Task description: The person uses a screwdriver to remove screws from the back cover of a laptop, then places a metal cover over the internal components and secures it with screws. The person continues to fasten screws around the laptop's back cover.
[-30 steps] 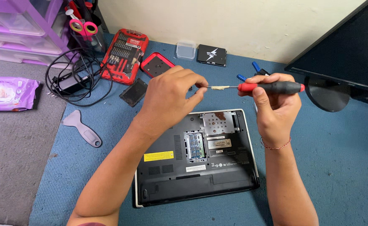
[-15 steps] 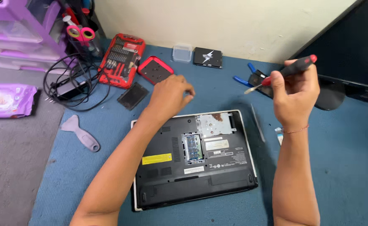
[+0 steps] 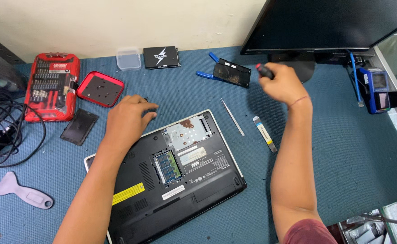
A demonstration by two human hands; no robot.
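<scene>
Blue felt-like mat [image 3: 343, 149] covers the bench. Black laptop, flipped base-up [image 3: 171, 180], lies at centre with its service cover off: green memory board and bare metal drive bay show.

Change since 1 s ago: both hands then met above the laptop, left fingers at the tip of the red-and-black-handled screwdriver [image 3: 264, 70]. 0.5 s ago they had already parted. Now the right hand [image 3: 280, 85] has carried the driver well off to the right, beyond the laptop's far edge, beside the black flat component on blue plastic pliers [image 3: 231, 72] and below the black monitor [image 3: 325, 25]. Reading: work at the driver's tip looks finished for the moment, tool drawn away from the base.

Right hand: fist closed round the driver's handle, only the handle end showing; forearm runs straight up from the near edge, wrist bent left.

Left hand [image 3: 127, 119]: palm down on the mat just off the laptop's far-left corner, fingers curled and pressed together; cannot tell if anything small is pinched beneath.

Nearby: 1 pair of steel tweezers [image 3: 232, 116], 1 red tray [image 3: 100, 88], 1 red bit-set case [image 3: 50, 86].
</scene>
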